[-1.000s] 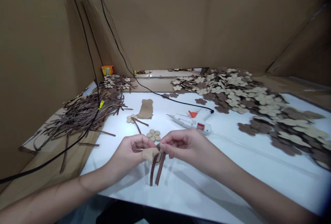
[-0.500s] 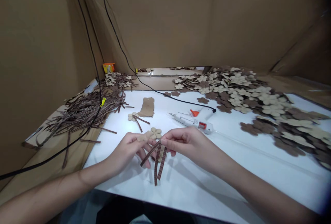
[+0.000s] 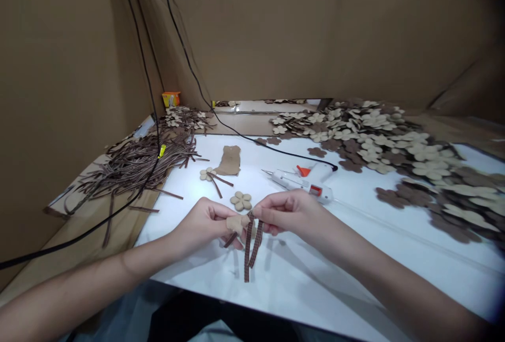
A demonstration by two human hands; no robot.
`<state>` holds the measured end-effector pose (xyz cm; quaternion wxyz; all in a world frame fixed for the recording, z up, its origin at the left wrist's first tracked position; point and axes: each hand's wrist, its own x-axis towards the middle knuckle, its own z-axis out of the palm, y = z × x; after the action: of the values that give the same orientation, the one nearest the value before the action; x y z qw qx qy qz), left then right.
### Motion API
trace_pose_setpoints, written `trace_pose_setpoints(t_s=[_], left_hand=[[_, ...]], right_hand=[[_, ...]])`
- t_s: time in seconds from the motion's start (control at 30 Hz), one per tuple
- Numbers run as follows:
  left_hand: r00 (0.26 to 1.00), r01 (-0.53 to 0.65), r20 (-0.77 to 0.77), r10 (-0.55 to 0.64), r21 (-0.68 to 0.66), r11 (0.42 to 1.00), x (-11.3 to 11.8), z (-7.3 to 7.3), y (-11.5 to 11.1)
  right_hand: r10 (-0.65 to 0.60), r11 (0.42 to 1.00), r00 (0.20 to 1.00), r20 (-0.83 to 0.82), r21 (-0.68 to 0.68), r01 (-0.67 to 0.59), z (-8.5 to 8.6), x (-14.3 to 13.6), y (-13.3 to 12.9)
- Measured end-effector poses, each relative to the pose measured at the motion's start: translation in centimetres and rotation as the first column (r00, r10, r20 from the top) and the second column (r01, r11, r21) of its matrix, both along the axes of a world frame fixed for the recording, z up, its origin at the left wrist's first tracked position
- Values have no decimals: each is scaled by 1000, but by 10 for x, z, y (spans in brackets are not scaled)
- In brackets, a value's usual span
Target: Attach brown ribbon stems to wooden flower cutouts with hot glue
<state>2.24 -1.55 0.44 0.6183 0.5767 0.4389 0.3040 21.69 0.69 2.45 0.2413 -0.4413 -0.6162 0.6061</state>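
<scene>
Pinching checked ribbons [image 3: 247, 252] in my right hand [image 3: 291, 213], their length hanging toward me, I grip a tan scrap [image 3: 236, 223] just left of them in my left hand [image 3: 203, 221], above the worktop [image 3: 209, 279].

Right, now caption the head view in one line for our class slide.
Right hand pinching checked ribbons, left hand holding a tan piece, glue gun lying beyond.

Far left corner: an orange-and-yellow box [image 3: 171, 99] is set near the cardboard walls [image 3: 252, 31].
Black cable [image 3: 158, 132]: a yellow tag [image 3: 162, 151] is attached.
</scene>
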Motion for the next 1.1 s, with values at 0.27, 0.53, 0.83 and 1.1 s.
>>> trace_pose_setpoints(t_s=[0.27, 0.53, 0.83, 1.1], left_hand=[[994, -33, 96, 44, -106, 994, 4, 6, -3], [992, -41, 118, 51, -85, 996, 2, 4, -6], [995, -63, 73, 68, -68, 996, 7, 13, -9], [994, -77, 77, 81, -50, 996, 7, 8, -11]], right_hand=[[-14, 999, 1000, -22, -31, 13, -9, 1, 5], [-6, 999, 994, -109, -40, 2, -8, -4, 1], [12, 1000, 974, -228, 12, -9, -10, -10, -6], [-6, 994, 971, -238, 103, 31, -10, -13, -11]])
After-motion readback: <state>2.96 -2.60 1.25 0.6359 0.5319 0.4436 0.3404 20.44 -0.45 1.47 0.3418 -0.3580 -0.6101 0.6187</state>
